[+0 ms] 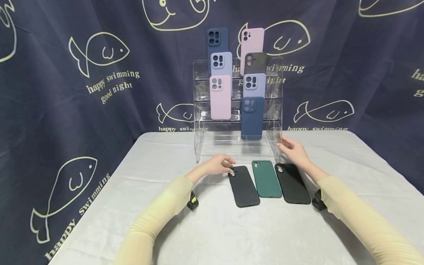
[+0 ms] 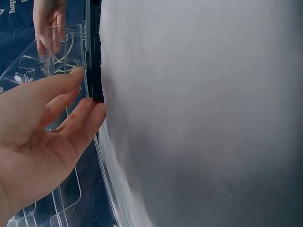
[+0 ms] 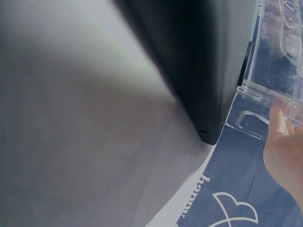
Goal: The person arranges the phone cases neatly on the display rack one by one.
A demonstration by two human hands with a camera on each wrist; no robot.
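By the near-left of the stand, my left hand (image 1: 216,165) reaches the top corner of a black phone case (image 1: 244,187) lying flat. In the left wrist view, its thumb and fingers stand apart beside the case's dark end (image 2: 94,52). My right hand (image 1: 294,151) holds the lower right side of the clear display stand (image 1: 278,110). The right wrist view has its thumb in front of the clear plastic (image 3: 258,92) and fingers showing through it. A green phone case (image 1: 267,179) and another black phone case (image 1: 293,184) lie alongside the first.
Several phone cases stand on the tiers in two columns, including a pink one (image 1: 220,97) at left and a dark blue one (image 1: 252,119) at lower right. A white cloth covers the table (image 1: 225,235). Behind hangs a navy curtain (image 1: 109,92) with fish drawings.
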